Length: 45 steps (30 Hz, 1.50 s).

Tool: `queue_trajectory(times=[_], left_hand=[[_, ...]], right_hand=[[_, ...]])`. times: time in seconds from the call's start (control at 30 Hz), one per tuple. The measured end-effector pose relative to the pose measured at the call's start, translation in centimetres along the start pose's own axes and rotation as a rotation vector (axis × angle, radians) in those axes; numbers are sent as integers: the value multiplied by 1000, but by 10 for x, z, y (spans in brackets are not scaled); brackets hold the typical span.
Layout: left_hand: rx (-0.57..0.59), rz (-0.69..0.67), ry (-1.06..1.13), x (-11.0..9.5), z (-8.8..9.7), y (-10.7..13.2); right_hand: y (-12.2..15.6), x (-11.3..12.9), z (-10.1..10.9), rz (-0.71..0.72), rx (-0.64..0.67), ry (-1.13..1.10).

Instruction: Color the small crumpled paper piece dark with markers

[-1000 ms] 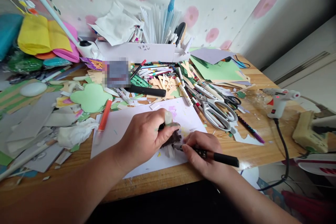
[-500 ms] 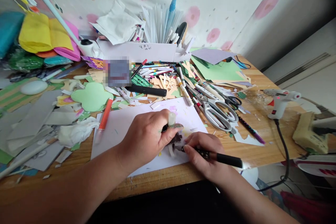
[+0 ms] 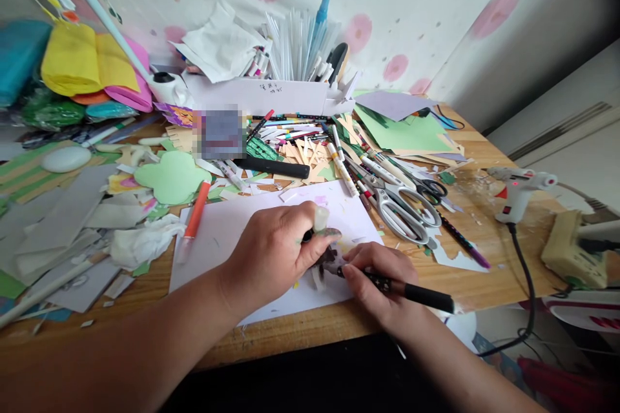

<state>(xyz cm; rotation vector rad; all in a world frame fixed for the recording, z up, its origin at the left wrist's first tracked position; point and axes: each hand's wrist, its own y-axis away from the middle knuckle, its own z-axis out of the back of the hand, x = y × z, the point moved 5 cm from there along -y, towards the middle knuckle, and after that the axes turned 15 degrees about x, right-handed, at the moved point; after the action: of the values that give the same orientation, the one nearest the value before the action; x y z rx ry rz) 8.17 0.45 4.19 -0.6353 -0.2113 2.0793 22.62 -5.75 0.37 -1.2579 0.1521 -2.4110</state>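
Observation:
My left hand (image 3: 278,251) is closed over the white paper sheet (image 3: 220,226). From between its thumb and forefinger sticks up a pale translucent end (image 3: 320,219) of an object with a dark part; the fist hides the rest. My right hand (image 3: 380,277) grips a black marker (image 3: 426,297), its tip pointing left at a small dark-and-white piece (image 3: 322,271) below my left thumb. Whether the tip touches that piece I cannot tell. An orange marker (image 3: 196,213) lies across the sheet's left edge.
Silver-handled scissors (image 3: 402,206) and loose pens lie right of the sheet. A hot glue gun (image 3: 520,190) stands farther right, its cable hanging off the table. Paper scraps (image 3: 62,213) and a green flower-shaped cutout (image 3: 172,177) cover the left. A white box (image 3: 271,95) with straws stands behind.
The view has shifted slightly. Both hands stay over the sheet with the same grips, and the marker's tip remains beside the small piece.

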Motion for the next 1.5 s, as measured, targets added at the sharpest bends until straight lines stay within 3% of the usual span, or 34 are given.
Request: queue_trajectory(times=[0.8,1.0,1.5], left_hand=[[17,12,34,1,-1,-1],[5,20,32,1,-1,-1],[32,34,73,2,0,-1]], right_hand=[[-2,-1,0,15,-7,-11],[-2,-1,-7,40,81,-45],[-4,5,-6,57,66,-10]])
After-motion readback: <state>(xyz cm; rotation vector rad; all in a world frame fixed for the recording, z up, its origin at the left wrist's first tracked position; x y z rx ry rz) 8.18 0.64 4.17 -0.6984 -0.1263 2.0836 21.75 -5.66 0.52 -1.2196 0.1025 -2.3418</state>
